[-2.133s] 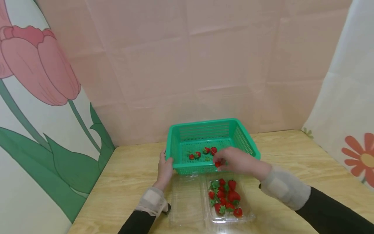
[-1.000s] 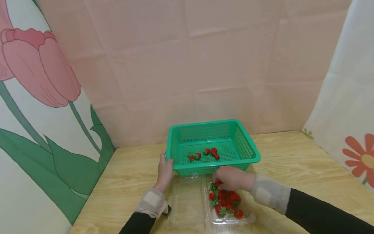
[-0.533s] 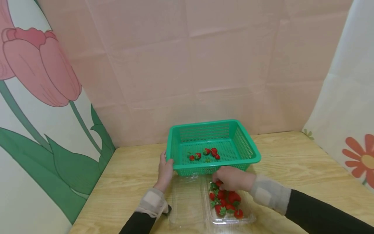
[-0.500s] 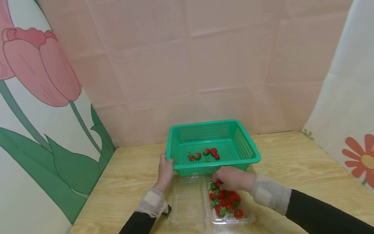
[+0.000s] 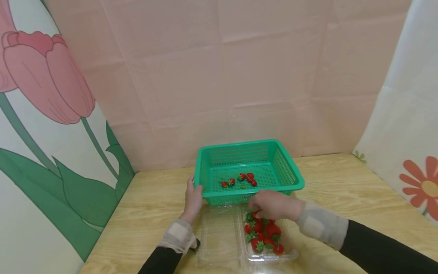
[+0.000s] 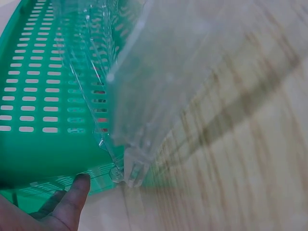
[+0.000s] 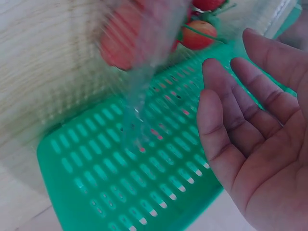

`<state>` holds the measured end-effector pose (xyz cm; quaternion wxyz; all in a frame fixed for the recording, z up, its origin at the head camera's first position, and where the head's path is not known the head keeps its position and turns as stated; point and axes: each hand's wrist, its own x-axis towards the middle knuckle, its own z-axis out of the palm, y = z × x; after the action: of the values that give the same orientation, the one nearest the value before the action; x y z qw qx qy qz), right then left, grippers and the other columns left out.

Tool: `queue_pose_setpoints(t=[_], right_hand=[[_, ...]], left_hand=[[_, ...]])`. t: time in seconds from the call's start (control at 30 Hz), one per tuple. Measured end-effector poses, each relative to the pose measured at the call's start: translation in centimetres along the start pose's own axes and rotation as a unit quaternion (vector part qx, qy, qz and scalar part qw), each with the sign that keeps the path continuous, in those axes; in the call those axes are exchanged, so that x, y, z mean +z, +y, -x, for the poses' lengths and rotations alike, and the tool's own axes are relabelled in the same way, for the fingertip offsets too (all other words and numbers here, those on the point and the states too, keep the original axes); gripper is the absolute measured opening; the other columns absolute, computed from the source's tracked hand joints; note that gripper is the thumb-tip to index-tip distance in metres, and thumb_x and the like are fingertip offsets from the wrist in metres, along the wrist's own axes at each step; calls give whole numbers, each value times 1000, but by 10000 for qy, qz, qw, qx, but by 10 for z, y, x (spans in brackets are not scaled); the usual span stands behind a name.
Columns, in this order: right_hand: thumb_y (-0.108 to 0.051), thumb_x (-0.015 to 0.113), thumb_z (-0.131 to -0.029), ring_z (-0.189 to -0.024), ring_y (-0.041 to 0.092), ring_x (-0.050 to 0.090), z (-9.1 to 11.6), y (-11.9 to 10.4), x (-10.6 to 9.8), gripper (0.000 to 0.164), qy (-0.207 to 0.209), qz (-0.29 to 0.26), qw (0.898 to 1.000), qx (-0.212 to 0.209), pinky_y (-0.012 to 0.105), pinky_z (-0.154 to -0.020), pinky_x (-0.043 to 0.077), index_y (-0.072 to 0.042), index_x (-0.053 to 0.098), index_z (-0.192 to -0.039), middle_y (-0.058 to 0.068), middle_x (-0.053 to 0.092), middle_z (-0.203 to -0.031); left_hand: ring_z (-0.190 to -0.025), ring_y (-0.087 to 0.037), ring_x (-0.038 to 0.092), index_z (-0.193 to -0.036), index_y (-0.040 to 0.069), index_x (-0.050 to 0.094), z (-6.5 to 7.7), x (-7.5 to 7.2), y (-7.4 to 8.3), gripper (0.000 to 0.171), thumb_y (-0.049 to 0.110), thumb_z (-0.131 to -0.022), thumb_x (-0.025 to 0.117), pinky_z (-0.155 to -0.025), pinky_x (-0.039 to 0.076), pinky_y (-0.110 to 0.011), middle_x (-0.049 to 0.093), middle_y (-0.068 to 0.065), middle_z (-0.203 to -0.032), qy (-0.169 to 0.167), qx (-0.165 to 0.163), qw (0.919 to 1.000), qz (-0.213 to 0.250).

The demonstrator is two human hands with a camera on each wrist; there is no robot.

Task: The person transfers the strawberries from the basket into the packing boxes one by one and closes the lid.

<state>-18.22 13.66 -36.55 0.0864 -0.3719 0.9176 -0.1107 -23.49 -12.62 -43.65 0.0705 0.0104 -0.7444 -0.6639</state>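
Note:
In the head view my left hand (image 5: 194, 199) grips the left front corner of a green slotted basket (image 5: 236, 144), thumb at the rim. The left wrist view shows this thumb (image 6: 76, 195) against the basket's underside edge. Several small strawberries (image 5: 249, 177) lie on the basket floor. In front sits a clear plastic clamshell box (image 5: 254, 259), its right half heaped with strawberries (image 5: 273, 230). My right hand (image 5: 275, 204) hovers over the heap's far end, fingertips by a strawberry (image 5: 255, 214). In the right wrist view the right hand (image 7: 262, 134) has loosely bent, parted fingers with nothing between them.
The box's clear lid (image 5: 219, 243) lies flat on the wooden table (image 5: 143, 213), left of the strawberries. Behind the basket rises a pink backdrop (image 5: 219, 83). Flower-printed sheets (image 5: 390, 125) stand at both sides.
My right hand has carried a strawberry from over the basket's front rim to the box, lingered there, and now lifted slightly off the heap. The left hand has stayed on the basket.

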Motion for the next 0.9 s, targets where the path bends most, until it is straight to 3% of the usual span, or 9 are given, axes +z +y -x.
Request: queue_pose_setpoints(t=[0.27,0.6,0.73,0.9], right_hand=[[-3,74,-80,-77,5,58,7,-12,-20,15,116,-296,9995,75,27,-70,52,-10,73,-94,-4,69,-88],[-8,75,-82,-79,9,59,8,-9,-52,16,495,-215,9985,-108,30,-71,51,-11,72,-98,-8,67,-92],[-5,73,-84,-73,6,56,4,2,-62,13,705,-165,9971,-219,30,-69,51,-7,72,-97,-4,67,-89],[-3,72,-83,-62,6,45,-4,19,-66,9,829,28,9963,-212,28,-63,46,-8,72,-91,-9,59,-74]], left_hand=[[-126,-33,45,-150,7,27,-1,0,0,59,12,-93,39,-103,36,-49,45,-20,-140,-1,-90,10000,38],[-126,-34,44,-150,7,27,-2,0,2,57,11,-94,40,-103,36,-51,45,-20,-141,44,-95,9999,38],[-127,-34,44,-150,7,27,-3,1,1,57,11,-94,40,-103,36,-51,45,-20,-141,52,-126,9999,31],[-125,-35,45,-150,6,28,-2,1,-2,58,10,-93,41,-102,37,-52,45,-21,-140,75,-75,9999,30]])
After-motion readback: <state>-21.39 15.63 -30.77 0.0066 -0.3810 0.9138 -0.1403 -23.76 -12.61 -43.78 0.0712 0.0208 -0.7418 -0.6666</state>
